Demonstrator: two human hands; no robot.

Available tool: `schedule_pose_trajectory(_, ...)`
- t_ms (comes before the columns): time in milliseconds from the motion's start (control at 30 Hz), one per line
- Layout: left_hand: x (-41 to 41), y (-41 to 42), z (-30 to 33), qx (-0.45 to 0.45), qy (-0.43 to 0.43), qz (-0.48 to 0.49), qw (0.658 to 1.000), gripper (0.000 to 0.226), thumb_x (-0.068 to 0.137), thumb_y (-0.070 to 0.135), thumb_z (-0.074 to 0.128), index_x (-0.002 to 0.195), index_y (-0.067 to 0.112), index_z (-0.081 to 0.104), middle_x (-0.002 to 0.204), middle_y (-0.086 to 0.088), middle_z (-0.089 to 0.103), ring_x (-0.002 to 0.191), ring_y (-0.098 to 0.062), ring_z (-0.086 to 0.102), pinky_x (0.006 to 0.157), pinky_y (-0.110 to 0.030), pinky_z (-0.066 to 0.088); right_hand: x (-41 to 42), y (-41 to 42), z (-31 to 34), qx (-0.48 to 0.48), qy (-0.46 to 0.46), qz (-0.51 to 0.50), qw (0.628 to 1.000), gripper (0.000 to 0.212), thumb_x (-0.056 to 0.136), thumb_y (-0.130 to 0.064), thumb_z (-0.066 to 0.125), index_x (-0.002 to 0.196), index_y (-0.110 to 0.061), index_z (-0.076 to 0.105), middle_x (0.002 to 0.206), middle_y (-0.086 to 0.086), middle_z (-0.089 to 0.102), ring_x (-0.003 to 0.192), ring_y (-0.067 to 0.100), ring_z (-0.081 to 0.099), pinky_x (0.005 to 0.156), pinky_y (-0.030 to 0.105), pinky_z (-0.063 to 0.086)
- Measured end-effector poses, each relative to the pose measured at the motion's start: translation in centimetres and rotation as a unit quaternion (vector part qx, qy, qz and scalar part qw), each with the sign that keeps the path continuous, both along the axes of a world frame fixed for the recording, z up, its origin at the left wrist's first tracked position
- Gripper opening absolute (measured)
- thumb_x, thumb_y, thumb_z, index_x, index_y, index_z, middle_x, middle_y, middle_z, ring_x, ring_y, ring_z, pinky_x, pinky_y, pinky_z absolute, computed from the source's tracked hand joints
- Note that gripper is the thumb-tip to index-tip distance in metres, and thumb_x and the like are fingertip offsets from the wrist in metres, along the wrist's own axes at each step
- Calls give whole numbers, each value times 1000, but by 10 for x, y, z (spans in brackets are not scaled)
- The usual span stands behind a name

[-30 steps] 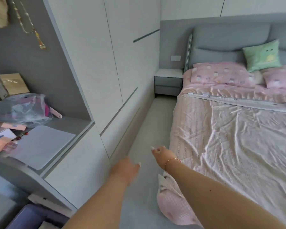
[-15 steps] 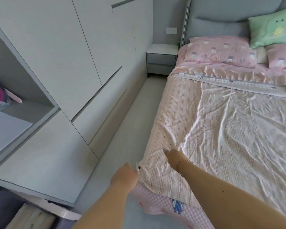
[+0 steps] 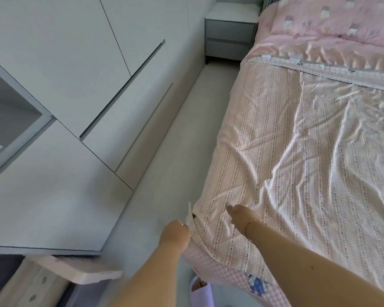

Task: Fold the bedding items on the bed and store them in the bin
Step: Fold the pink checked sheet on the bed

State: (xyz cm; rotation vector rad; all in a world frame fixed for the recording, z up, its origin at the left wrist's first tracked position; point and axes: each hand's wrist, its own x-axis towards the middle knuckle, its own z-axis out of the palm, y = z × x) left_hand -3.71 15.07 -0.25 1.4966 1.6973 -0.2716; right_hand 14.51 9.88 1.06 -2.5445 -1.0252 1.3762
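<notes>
Covering the bed, the wrinkled pink striped sheet [image 3: 297, 151] was pinched at its near-left corner by the left hand [image 3: 175, 232]; the right hand [image 3: 238, 214] rested on it, fingers extended.

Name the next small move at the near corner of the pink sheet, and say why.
Probably the right hand should pinch the edge. The left hand already grips the pink sheet at its corner, while the right only rests on the spread, unfolded fabric.
</notes>
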Motion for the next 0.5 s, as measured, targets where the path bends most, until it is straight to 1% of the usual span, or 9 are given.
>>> schedule_pose_trajectory(67, 4, 10, -20, -30, -6, -9, 1000, 40, 98, 4, 31, 134, -1, 48, 133, -20, 52, 124, -34, 49, 99, -35, 39, -3, 15, -23, -9, 11, 12, 1000, 67, 95, 3, 36, 152, -16, 6, 133, 14, 45, 104, 26, 54, 80, 32, 45)
schedule_pose_trajectory(133, 7, 16, -39, -41, -16, -14, 999, 40, 99, 7, 30, 133, -2, 47, 132, -20, 52, 123, -34, 49, 98, -34, 40, -10, 31, -33, -37, 21, 7, 999, 60, 97, 0, 36, 151, -13, 12, 133, 14, 45, 117, 30, 52, 90, 35, 45)
schedule_pose_trajectory(167, 10, 22, -48, -50, -21, 1, 999, 38, 100, 10, 31, 131, -2, 50, 129, -20, 55, 121, -33, 51, 95, -33, 41, -12, 38, -40, -35, 38, -22, 998, 51, 99, -6, 35, 149, -8, 22, 124, 14, 48, 115, 30, 53, 93, 36, 44)
schedule_pose_trajectory(200, 13, 27, -57, -58, -34, 41, 997, 37, 101, 15, 33, 127, -2, 53, 126, -19, 57, 118, -33, 54, 92, -32, 43, -13, 45, -47, -34, 41, -36, 998, 43, 101, -13, 32, 143, -5, 33, 113, 11, 49, 109, 28, 53, 93, 36, 43)
schedule_pose_trajectory(233, 16, 32, -62, -61, -43, 65, 995, 37, 102, 19, 34, 123, -2, 55, 124, -19, 59, 116, -33, 55, 90, -31, 43, -15, 53, -51, -18, 52, -54, 997, 40, 102, -18, 30, 138, -4, 41, 107, 9, 49, 101, 26, 52, 92, 35, 43)
schedule_pose_trajectory(300, 24, 43, -76, -90, -65, 73, 991, 40, 104, 23, 28, 122, -1, 55, 126, -20, 57, 118, -33, 53, 94, -34, 41, -16, 66, -65, 8, 65, -53, 996, 39, 102, -28, 30, 130, -8, 48, 110, 11, 58, 96, 25, 54, 90, 36, 46)
schedule_pose_trajectory(333, 27, 47, -83, -92, -66, 74, 991, 43, 105, 24, 24, 122, 0, 55, 128, -19, 56, 119, -33, 52, 96, -34, 40, -16, 70, -68, 18, 70, -43, 996, 42, 101, -39, 29, 120, -11, 53, 108, 12, 62, 94, 26, 58, 89, 38, 49)
schedule_pose_trajectory(400, 32, 57, -97, -103, -80, 74, 989, 48, 105, 30, 21, 125, 4, 56, 130, -17, 57, 120, -31, 52, 96, -34, 40, -18, 80, -80, 49, 80, -64, 994, 52, 95, -57, 26, 105, -17, 58, 98, 8, 67, 89, 26, 62, 86, 41, 51)
schedule_pose_trajectory(500, 38, 68, -118, -148, -95, 92, 980, 56, 105, 41, 19, 130, 8, 56, 133, -14, 57, 123, -29, 52, 104, -35, 40, -20, 91, -93, 79, 83, -67, 991, 55, 92, -62, 26, 106, -20, 59, 95, 6, 67, 88, 27, 63, 87, 46, 52)
